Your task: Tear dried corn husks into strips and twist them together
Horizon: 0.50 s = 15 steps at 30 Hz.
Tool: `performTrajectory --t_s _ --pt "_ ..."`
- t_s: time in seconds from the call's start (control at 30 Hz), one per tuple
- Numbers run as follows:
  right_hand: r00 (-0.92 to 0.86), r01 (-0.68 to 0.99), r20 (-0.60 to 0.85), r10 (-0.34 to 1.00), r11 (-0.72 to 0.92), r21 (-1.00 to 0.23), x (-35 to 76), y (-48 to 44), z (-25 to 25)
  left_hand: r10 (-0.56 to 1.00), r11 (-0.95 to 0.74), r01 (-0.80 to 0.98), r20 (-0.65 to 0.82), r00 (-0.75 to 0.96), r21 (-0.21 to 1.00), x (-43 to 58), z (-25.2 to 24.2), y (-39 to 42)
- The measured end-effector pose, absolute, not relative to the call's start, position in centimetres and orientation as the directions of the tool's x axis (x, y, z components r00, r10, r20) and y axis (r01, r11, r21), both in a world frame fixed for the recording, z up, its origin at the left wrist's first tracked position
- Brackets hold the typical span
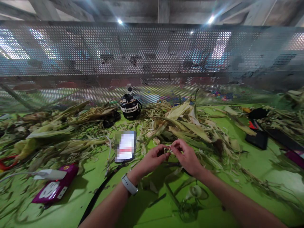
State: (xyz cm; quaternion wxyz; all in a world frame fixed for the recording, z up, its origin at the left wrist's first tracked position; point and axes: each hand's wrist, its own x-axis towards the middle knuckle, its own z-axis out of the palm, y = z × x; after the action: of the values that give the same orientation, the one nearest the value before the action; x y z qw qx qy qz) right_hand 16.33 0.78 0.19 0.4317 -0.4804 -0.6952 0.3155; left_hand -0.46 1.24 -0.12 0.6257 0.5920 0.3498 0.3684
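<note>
- Phone [125, 147]: lies on the green desk [147, 186]; it serves as the landmark for all positions below. Part of its screen is masked by coarse pixel blocks.
- Pale strip [167, 150]: a small curled piece, to the right of the phone, between the fingertips of both hands; its ends are covered by the fingers, so its full form cannot be told.
- Left hand [155, 156]: just right of the phone, thumb and fingers nearly closed in a pinch on the strip. A pale-banded watch [129, 184] circles the wrist, nearer the viewer than the phone.
- Right hand [187, 157]: farther right of the phone, thumb and bent fingers pinched at the strip's other side; the inner fingers are hidden.
- Husk pile [185, 118]: right of and beyond the phone, its near edge partly covered by the hands.
- Black jug [130, 110]: beyond the phone, lettered "ENERGY".
- Magenta power strip [67, 179]: left of and nearer than the phone, partly covered by a white plug [51, 174].
- Perforated panel [152, 63]: far beyond the phone; shapes behind it are blurred.
</note>
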Motion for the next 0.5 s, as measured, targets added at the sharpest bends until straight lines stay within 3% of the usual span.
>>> performTrajectory --t_s 0.1,0.2,0.3,0.5 --pt "-0.126 0.153 0.188 0.974 0.206 -0.966 16.34 1.05 0.31 0.889 0.196 -0.165 -0.104 0.446 0.967 -0.63 -0.36 1.56" --pt "-0.171 -0.024 0.13 0.977 0.128 -0.991 16.46 1.21 0.37 0.881 0.305 -0.276 -0.16 0.445 0.912 -1.05 -0.43 1.86" --pt "-0.188 -0.022 0.146 0.971 0.144 -0.989 16.62 1.31 0.36 0.871 0.347 -0.316 -0.177 0.459 0.883 -1.29 -0.37 1.97" --pt "-0.212 0.096 0.383 0.899 0.41 -0.907 16.95 1.6 0.32 0.877 0.263 -0.217 -0.14 0.459 0.94 -1.02 -0.08 1.77"
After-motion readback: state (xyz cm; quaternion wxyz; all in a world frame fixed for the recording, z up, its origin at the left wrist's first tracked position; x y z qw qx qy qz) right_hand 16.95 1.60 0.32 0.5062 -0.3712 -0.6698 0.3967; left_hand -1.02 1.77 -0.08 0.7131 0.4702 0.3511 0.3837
